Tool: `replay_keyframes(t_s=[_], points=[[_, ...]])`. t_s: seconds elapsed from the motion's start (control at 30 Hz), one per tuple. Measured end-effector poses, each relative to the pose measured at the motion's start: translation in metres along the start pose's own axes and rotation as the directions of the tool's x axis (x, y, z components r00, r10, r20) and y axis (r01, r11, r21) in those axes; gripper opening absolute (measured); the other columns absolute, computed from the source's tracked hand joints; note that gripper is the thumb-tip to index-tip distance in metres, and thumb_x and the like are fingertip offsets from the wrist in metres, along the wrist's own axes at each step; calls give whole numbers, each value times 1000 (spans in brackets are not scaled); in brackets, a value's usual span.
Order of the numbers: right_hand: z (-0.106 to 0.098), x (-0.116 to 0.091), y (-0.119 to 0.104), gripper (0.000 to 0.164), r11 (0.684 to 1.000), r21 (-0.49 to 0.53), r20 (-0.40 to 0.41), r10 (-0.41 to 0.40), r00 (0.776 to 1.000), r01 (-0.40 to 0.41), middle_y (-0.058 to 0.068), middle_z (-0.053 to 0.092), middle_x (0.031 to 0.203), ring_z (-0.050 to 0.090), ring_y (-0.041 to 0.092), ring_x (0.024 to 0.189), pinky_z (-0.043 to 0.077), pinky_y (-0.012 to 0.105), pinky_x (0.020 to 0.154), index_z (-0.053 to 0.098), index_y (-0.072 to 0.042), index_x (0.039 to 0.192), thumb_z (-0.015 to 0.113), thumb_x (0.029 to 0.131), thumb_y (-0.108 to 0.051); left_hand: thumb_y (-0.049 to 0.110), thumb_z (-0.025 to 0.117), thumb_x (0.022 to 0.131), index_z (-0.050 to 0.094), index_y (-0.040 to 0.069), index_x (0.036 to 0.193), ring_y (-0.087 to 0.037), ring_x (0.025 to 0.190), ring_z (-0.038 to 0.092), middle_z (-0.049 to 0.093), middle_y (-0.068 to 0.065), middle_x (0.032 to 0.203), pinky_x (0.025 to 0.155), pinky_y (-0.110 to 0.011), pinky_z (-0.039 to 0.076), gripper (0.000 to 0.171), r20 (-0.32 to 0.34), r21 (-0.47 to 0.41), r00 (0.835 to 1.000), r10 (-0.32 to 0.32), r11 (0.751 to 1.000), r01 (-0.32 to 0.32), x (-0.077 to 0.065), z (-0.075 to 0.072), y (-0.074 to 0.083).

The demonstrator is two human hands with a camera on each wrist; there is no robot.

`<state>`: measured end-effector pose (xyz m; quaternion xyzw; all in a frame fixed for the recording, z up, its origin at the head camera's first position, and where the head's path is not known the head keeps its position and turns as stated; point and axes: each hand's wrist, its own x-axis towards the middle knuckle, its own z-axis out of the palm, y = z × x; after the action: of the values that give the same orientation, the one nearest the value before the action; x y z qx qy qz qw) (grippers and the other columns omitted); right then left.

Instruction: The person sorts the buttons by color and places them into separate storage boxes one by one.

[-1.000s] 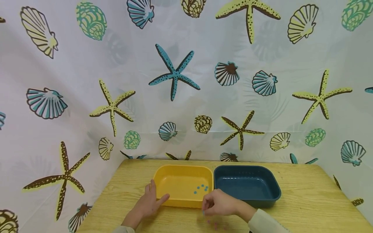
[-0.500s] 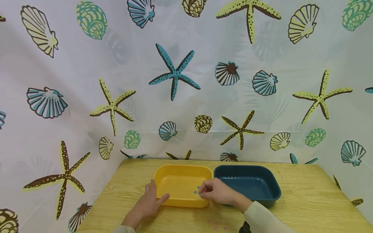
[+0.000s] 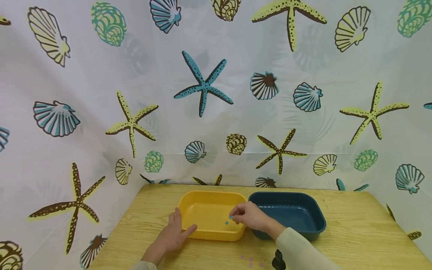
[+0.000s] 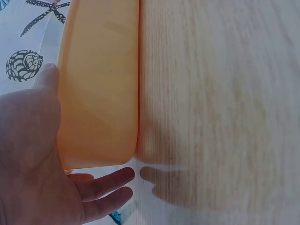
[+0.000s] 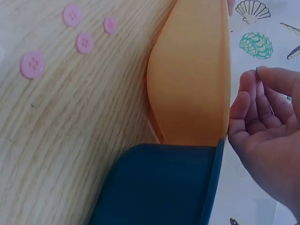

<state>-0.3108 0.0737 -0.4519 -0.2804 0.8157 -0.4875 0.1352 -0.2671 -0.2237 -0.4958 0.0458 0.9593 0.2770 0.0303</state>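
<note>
Within a second, the right hand (image 3: 253, 217) has moved from in front of the yellow tray (image 3: 212, 236) to over its right end, pinching a blue disc (image 3: 231, 217) there; the left hand (image 3: 171, 236) touches the tray's left end, fingers loose. Placing seems underway, calling for a low, gentle release.

Yellow tray (image 3: 212, 235): smooth plastic. Blue tray (image 3: 305, 236): glossy plastic. Pink buttons (image 5: 84, 43): plastic. Table (image 3: 364, 225): grained wood. Backdrop (image 3: 233, 48): cloth-like.
</note>
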Motion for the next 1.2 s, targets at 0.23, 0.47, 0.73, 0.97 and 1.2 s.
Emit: replay_keyframes(t_s=[0.23, 0.47, 0.73, 0.97, 1.2], points=[[-2, 3, 3, 15, 1000, 2, -19, 28, 999, -28, 11, 63, 88, 60, 28, 79, 48, 37, 64, 66, 1, 104, 60, 93, -8, 58, 48, 92, 2, -16, 144, -32, 86, 59, 20, -37, 141, 73, -47, 49, 101, 4, 8, 1000, -3, 1000, 3, -1, 0, 0], [-6, 9, 5, 13, 998, -34, -20, 60, 998, -60, 2, 63, 82, 61, 30, 81, 50, 46, 74, 68, -4, 101, 61, 93, -10, 59, 47, 92, 2, -15, 144, -29, 80, 59, 19, -37, 141, 69, -45, 49, 101, 12, 1, 1000, -6, 1000, 6, 0, 1, -1], [-10, 14, 4, 13, 997, -18, -14, 78, 997, -78, 8, 65, 84, 59, 34, 84, 48, 47, 78, 68, -2, 101, 62, 92, -10, 58, 48, 92, 2, -15, 144, -29, 80, 58, 20, -37, 141, 71, -46, 49, 101, 9, 3, 1000, -5, 1000, 5, 1, 0, -1], [-12, 19, 7, 14, 995, -34, -9, 98, 995, -98, 10, 65, 87, 58, 36, 85, 48, 48, 78, 68, -3, 102, 62, 92, -11, 60, 47, 91, 1, -15, 145, -27, 77, 57, 20, -36, 141, 68, -44, 49, 103, 17, -3, 1000, -11, 1000, 12, 1, -1, -1], [-14, 22, 6, 13, 990, -81, -10, 118, 993, -119, 6, 64, 82, 58, 36, 84, 49, 40, 72, 69, -3, 101, 62, 92, -11, 60, 47, 91, 1, -15, 145, -26, 74, 57, 20, -36, 141, 65, -42, 49, 103, 14, -3, 1000, -13, 1000, 13, 1, -1, -1]])
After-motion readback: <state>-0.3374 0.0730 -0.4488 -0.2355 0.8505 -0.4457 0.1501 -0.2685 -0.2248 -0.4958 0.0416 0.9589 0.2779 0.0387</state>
